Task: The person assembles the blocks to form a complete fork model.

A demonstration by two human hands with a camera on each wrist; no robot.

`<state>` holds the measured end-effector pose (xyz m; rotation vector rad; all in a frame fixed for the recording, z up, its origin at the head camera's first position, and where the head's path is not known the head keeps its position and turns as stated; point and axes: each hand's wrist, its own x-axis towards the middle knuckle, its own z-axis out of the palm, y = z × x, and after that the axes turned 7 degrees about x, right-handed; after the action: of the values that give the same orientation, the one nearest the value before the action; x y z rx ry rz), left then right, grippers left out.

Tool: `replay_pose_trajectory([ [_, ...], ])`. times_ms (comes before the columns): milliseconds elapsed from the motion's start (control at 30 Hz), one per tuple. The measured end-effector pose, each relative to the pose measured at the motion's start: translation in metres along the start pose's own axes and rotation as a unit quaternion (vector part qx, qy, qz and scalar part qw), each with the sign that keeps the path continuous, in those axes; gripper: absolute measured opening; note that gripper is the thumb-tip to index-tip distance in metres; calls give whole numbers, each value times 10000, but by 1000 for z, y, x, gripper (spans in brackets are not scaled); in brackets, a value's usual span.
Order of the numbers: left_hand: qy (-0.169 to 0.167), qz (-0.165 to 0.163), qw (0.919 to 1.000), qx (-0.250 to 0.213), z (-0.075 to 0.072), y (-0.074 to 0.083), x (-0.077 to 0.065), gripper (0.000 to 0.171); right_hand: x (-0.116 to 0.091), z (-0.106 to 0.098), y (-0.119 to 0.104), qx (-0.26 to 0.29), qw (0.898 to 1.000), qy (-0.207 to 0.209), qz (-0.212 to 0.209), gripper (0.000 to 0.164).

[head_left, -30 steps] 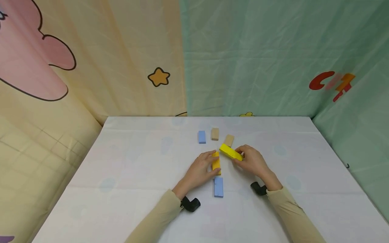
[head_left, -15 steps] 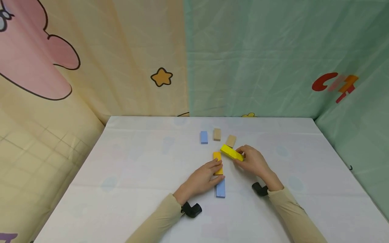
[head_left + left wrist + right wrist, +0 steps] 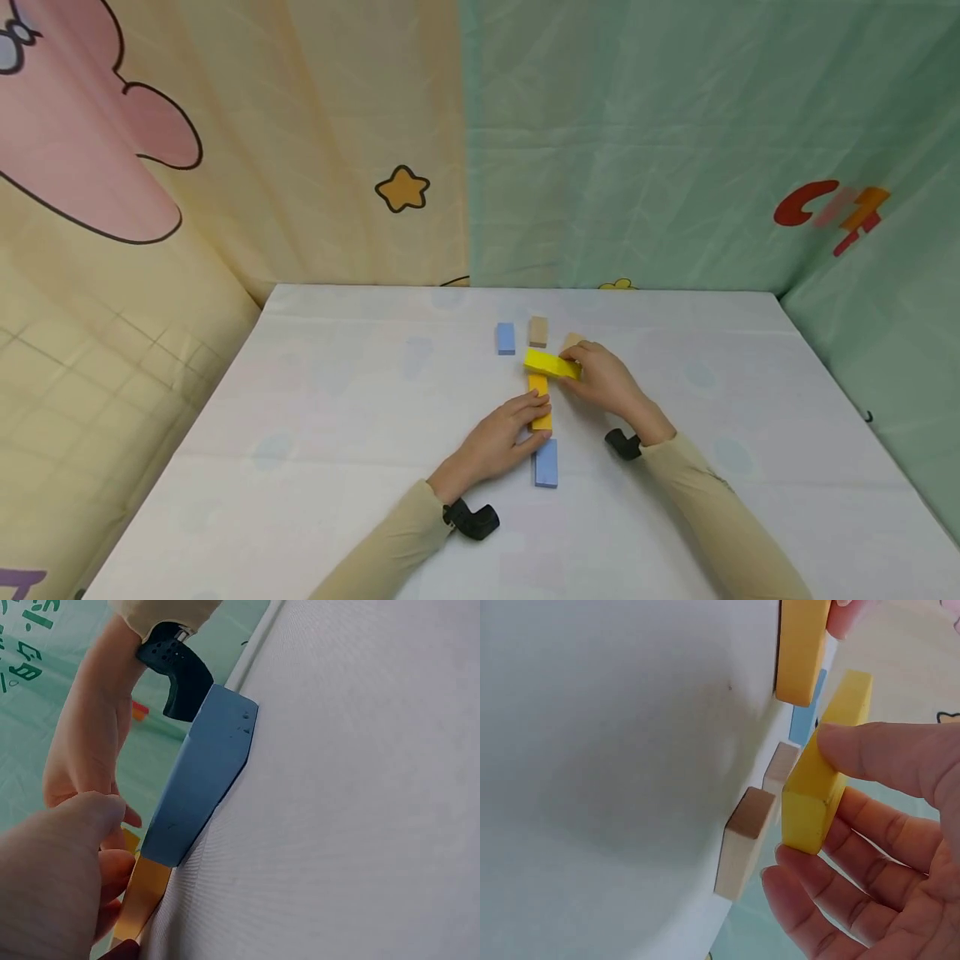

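Note:
My right hand [image 3: 603, 379] pinches a bright yellow block [image 3: 546, 362] between thumb and fingers. In the head view the block overlaps the far end of an orange-yellow block [image 3: 537, 384]; the right wrist view shows it apart from that orange-yellow block [image 3: 802, 652]. My left hand [image 3: 495, 442] rests its fairly straight fingers on the orange-yellow block, covering its middle, with the thumb by its near end. Directly in front of that end lies a blue block [image 3: 546, 463], large in the left wrist view as a blue block [image 3: 199, 772].
Beyond the hands lie another blue block [image 3: 506, 338] and a wooden block [image 3: 538, 332]. A second wooden block [image 3: 573, 339] is partly hidden behind the right hand. Everything lies on a white-covered table [image 3: 337, 400], with printed curtains [image 3: 360, 100] behind.
My right hand has moved left and slightly away, bringing the yellow block over the orange-yellow one's far end in view. Earlier, the left fingers shifted from its far end toward its middle.

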<state>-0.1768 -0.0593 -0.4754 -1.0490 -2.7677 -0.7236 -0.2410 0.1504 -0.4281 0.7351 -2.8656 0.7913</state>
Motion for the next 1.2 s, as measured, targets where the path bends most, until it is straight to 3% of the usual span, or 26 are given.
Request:
replay_pose_trajectory([
  [400,59,-83,9999,-72,-2,1,0,44,23,7,-12,-640,9967,-462,-189,31],
  [767,209,-59,9997,-81,1,-2,1,41,30,11,-5,-727,9951,-599,-299,29],
  [1200,107,-112,9998,-95,1,-2,1,43,31,10,2,-968,9933,-555,-290,31],
])
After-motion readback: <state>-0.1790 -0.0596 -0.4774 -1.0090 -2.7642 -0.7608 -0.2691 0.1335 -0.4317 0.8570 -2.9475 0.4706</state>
